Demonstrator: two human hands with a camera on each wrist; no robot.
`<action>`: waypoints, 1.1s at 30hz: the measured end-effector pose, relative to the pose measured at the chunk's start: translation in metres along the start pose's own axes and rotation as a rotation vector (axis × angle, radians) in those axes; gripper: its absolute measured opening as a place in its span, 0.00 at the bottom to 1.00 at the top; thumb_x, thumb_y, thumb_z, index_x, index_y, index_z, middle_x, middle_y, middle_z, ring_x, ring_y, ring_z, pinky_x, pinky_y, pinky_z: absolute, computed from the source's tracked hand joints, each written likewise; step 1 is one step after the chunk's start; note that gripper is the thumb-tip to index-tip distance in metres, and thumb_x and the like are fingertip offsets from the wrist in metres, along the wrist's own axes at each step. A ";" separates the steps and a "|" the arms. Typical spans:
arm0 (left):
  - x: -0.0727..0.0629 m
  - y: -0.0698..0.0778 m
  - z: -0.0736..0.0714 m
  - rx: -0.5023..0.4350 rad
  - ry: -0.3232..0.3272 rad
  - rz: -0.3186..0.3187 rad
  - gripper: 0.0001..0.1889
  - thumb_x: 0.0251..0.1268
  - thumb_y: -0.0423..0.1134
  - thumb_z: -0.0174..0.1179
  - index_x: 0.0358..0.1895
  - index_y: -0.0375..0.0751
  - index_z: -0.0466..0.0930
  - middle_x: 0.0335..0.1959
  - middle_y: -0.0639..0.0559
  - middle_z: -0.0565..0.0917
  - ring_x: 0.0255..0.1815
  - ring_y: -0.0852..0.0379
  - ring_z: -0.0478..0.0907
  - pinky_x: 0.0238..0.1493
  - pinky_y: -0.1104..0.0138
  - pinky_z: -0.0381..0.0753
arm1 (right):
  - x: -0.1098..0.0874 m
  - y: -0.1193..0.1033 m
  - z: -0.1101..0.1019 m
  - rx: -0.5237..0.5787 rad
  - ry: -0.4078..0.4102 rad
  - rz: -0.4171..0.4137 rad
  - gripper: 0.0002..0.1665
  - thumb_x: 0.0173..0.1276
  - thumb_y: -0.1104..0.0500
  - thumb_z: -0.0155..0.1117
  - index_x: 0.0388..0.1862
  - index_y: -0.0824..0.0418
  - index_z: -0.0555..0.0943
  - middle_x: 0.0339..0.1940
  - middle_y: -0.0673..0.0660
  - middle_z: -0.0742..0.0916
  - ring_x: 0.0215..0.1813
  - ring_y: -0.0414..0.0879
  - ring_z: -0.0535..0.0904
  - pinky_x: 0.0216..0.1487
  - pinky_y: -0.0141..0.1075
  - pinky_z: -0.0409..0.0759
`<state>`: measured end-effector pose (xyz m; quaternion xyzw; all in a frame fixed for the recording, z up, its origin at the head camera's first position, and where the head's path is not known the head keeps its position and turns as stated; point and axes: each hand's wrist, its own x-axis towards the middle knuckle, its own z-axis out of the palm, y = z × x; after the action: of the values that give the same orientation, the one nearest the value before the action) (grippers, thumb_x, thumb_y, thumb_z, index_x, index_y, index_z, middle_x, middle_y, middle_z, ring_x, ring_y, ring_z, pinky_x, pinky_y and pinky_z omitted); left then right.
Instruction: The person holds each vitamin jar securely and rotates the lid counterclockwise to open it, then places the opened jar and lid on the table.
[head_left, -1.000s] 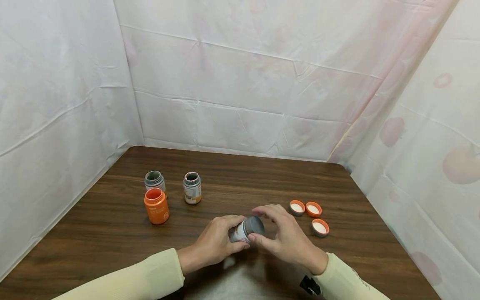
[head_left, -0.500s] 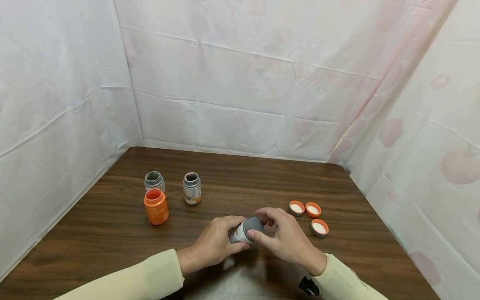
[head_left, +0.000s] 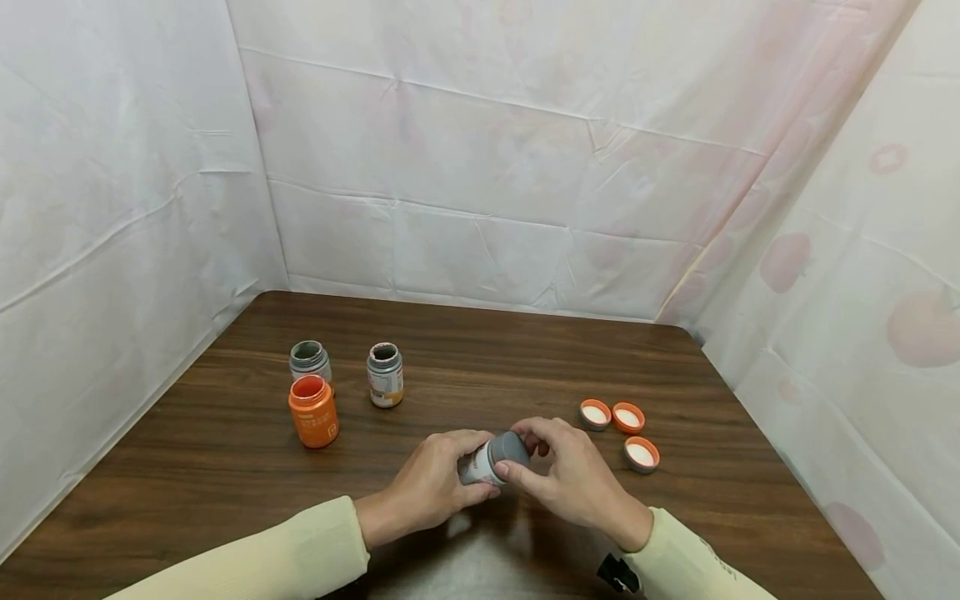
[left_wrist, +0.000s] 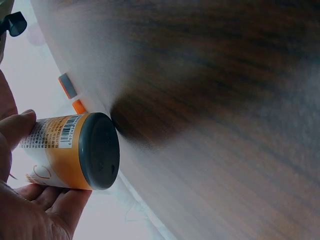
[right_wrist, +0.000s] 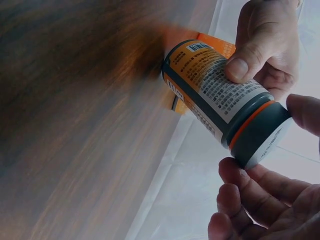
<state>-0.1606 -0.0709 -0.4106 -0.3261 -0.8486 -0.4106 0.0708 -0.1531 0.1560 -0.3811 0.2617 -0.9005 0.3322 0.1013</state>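
Note:
My left hand (head_left: 431, 483) grips a small bottle (right_wrist: 215, 85) round its body, tilted over the table with its cap to the right. The bottle has a grey base (left_wrist: 100, 150) and a white and orange label with a barcode. On its neck sits a grey cap (right_wrist: 262, 132) with an orange ring beneath it. My right hand (head_left: 573, 475) pinches this cap between thumb and fingers. In the right wrist view the left thumb presses on the label.
An uncapped orange bottle (head_left: 315, 421) stands at left, in front of a grey uncapped bottle (head_left: 310, 360). Another grey uncapped bottle (head_left: 386, 379) is to their right. Three caps lie upturned at right: one cap (head_left: 596, 414), a second (head_left: 628, 418) and a nearer one (head_left: 641, 455).
My right fingers have closed in on the cap, from spread around it to pinching its rim. The left hand and the bottle have hardly moved.

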 end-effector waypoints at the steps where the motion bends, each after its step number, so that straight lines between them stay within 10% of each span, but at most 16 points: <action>1: 0.000 0.000 0.000 0.000 -0.001 -0.001 0.22 0.54 0.39 0.80 0.52 0.54 0.84 0.48 0.62 0.85 0.42 0.66 0.80 0.43 0.69 0.80 | 0.000 0.000 0.000 -0.005 -0.001 -0.008 0.24 0.63 0.35 0.74 0.50 0.47 0.84 0.36 0.39 0.83 0.41 0.44 0.79 0.41 0.39 0.78; 33: -0.001 -0.002 0.002 0.051 0.007 0.001 0.28 0.54 0.41 0.80 0.60 0.45 0.83 0.53 0.55 0.86 0.47 0.64 0.81 0.47 0.67 0.81 | 0.000 0.003 -0.004 0.079 -0.017 -0.320 0.43 0.46 0.78 0.72 0.63 0.52 0.79 0.61 0.49 0.81 0.62 0.45 0.74 0.59 0.41 0.78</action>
<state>-0.1607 -0.0710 -0.4130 -0.3232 -0.8584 -0.3898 0.0826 -0.1544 0.1605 -0.3801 0.4086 -0.8344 0.3445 0.1348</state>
